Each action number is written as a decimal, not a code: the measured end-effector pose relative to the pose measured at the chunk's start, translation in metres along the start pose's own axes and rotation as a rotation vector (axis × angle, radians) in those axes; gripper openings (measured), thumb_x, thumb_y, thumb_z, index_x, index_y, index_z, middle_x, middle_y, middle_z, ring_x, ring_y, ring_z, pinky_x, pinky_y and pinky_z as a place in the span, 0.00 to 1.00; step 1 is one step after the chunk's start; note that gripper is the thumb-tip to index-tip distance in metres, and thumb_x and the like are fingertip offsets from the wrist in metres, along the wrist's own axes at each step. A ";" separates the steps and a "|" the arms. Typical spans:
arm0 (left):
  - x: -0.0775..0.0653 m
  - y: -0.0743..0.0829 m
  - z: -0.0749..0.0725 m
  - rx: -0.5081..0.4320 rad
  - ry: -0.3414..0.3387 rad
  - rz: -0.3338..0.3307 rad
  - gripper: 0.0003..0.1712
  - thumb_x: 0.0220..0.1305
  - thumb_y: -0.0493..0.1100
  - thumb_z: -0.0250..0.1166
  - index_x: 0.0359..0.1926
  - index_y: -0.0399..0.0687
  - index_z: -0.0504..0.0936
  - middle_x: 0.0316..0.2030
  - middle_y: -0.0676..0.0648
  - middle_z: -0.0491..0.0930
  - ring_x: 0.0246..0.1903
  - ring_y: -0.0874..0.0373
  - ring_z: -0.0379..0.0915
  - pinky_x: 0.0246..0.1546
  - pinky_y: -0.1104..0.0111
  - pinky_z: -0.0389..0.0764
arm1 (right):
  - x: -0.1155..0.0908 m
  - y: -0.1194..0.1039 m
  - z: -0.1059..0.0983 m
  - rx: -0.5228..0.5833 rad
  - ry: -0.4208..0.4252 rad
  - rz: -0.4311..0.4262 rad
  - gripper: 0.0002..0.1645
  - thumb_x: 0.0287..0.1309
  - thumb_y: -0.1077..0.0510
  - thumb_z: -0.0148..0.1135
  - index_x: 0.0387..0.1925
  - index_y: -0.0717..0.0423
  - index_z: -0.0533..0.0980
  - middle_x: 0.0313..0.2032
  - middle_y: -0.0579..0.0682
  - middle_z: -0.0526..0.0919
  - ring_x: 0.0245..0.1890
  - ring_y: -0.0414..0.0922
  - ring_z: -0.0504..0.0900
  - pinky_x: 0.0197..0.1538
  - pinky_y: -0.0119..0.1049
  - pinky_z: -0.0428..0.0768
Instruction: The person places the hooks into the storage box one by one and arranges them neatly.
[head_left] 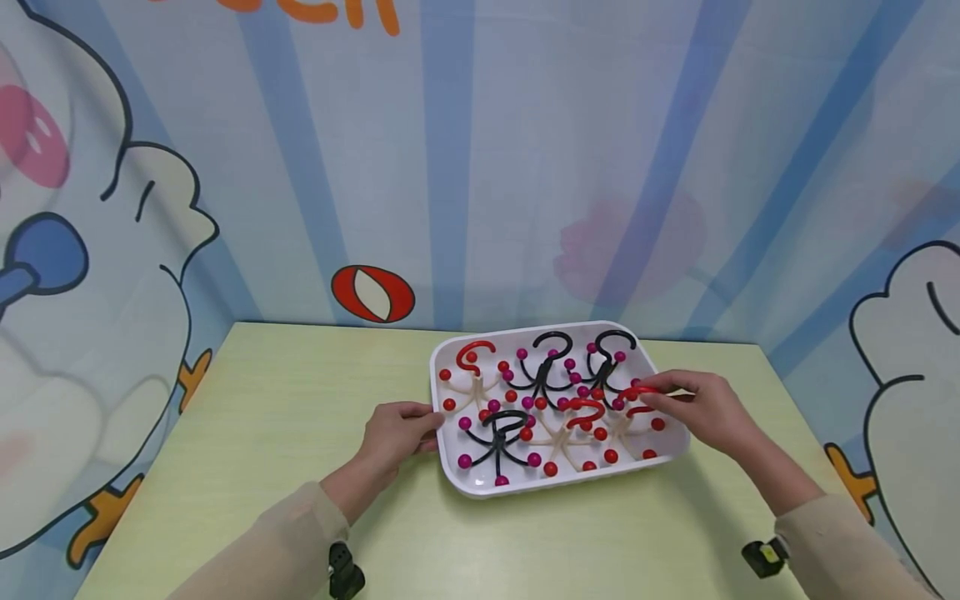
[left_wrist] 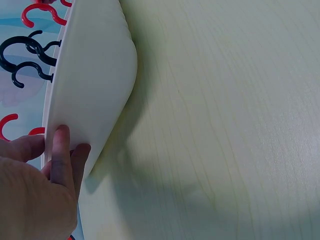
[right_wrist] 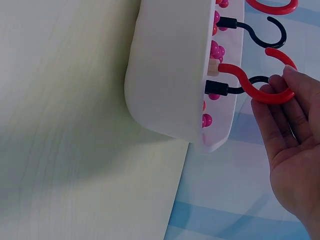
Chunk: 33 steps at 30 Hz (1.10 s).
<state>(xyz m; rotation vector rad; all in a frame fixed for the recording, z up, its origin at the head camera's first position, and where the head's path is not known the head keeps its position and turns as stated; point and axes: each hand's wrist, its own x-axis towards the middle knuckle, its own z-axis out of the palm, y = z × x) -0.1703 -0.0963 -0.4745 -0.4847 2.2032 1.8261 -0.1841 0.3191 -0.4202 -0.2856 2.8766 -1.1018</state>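
Note:
A white tray holds several spider-like pieces, each with a curved hook on top and thin legs tipped with small balls. My left hand grips the tray's left edge, thumb at the rim and fingers against the outer wall. At the right end, my right hand pinches the red hook of a beige-legged piece between thumb and fingers. Three black-hooked pieces, one of them the front-left piece, have magenta balls. Other red-hooked pieces have beige legs and red balls.
The tray sits on a pale wood-grain table, close to its back edge. Behind it hangs a blue-striped backdrop with cartoon figures. Dark wrist devices show near both sleeves.

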 end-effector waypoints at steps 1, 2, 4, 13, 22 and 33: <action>0.000 0.000 0.000 0.001 0.001 0.000 0.19 0.72 0.40 0.72 0.58 0.33 0.85 0.50 0.36 0.87 0.38 0.56 0.89 0.39 0.67 0.91 | 0.000 0.001 0.000 0.000 0.001 0.001 0.15 0.70 0.59 0.72 0.54 0.61 0.87 0.49 0.58 0.90 0.46 0.51 0.89 0.52 0.45 0.91; 0.000 0.000 0.000 0.001 0.003 0.000 0.19 0.72 0.40 0.72 0.58 0.33 0.85 0.50 0.36 0.87 0.38 0.56 0.89 0.39 0.67 0.91 | 0.000 0.001 0.000 0.000 0.003 0.001 0.15 0.70 0.59 0.72 0.54 0.61 0.87 0.49 0.58 0.90 0.46 0.52 0.89 0.52 0.45 0.91; 0.000 0.000 0.000 0.001 0.006 0.001 0.19 0.72 0.40 0.72 0.58 0.33 0.85 0.50 0.36 0.87 0.38 0.56 0.89 0.39 0.67 0.91 | 0.000 0.002 0.000 -0.002 0.004 -0.003 0.15 0.70 0.60 0.72 0.54 0.61 0.87 0.49 0.58 0.90 0.47 0.53 0.88 0.52 0.46 0.91; 0.001 0.000 0.000 0.004 0.011 0.002 0.19 0.73 0.41 0.72 0.58 0.34 0.85 0.51 0.36 0.87 0.39 0.55 0.89 0.39 0.67 0.91 | -0.001 0.003 -0.002 -0.010 0.002 -0.016 0.16 0.70 0.62 0.71 0.56 0.61 0.86 0.53 0.60 0.88 0.52 0.58 0.88 0.54 0.49 0.90; 0.003 -0.001 -0.001 0.002 0.005 0.001 0.18 0.73 0.40 0.72 0.58 0.33 0.85 0.50 0.36 0.87 0.38 0.56 0.89 0.39 0.67 0.91 | -0.002 0.001 -0.008 -0.028 -0.004 -0.053 0.20 0.69 0.63 0.71 0.60 0.62 0.84 0.57 0.62 0.86 0.57 0.62 0.86 0.57 0.51 0.87; 0.003 0.000 -0.001 0.040 0.005 -0.007 0.19 0.73 0.41 0.72 0.58 0.34 0.85 0.49 0.37 0.88 0.37 0.57 0.88 0.39 0.68 0.91 | -0.008 -0.006 -0.023 -0.085 0.003 -0.103 0.22 0.70 0.58 0.72 0.61 0.61 0.83 0.57 0.61 0.87 0.57 0.61 0.86 0.57 0.54 0.87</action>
